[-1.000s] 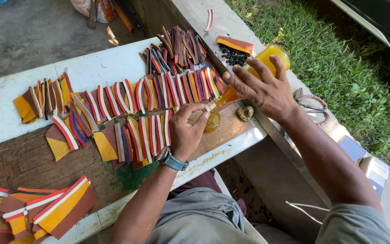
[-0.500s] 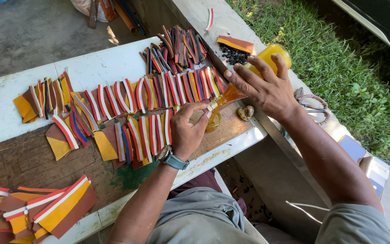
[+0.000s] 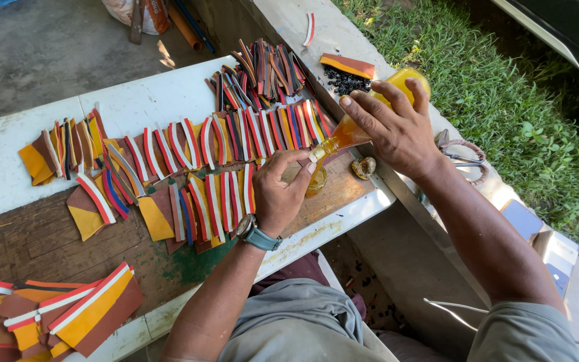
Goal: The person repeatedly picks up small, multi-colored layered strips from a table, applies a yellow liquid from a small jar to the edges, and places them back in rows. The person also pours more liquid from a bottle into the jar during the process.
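Near the right edge of the worktop (image 3: 343, 214): two hands at work over a small pot.
Right hand (image 3: 397, 131): wrapped tight around a yellow bottle (image 3: 370, 114), tipped with its neck pointing down and left.
Left hand (image 3: 279, 191): fingers pinched shut at the bottle's mouth, thumb and finger on a small white bit there; too small to tell what it is.
Small pot (image 3: 316, 181): round and see-through, yellow inside, sitting on the bare wood just under the bottle's mouth.
Doing it well: best to tip slowly, keep the mouth right over the pot, hold the pot side steady, and stop before it spills on the wood.
Coloured strips (image 3: 209, 154): red, white, yellow and brown bits, laid in rows across the middle of the worktop, close to the left hand.
Dark strips (image 3: 263, 67): a loose heap at the far edge.
Big pieces (image 3: 68, 312): a stack at the near left corner, orange, brown and white.
Black beads (image 3: 346, 82): a little pile by the far right corner, next to an orange slab.
Packages: a flat blue and white box (image 3: 537, 238) off the worktop on the right; no signs to see.
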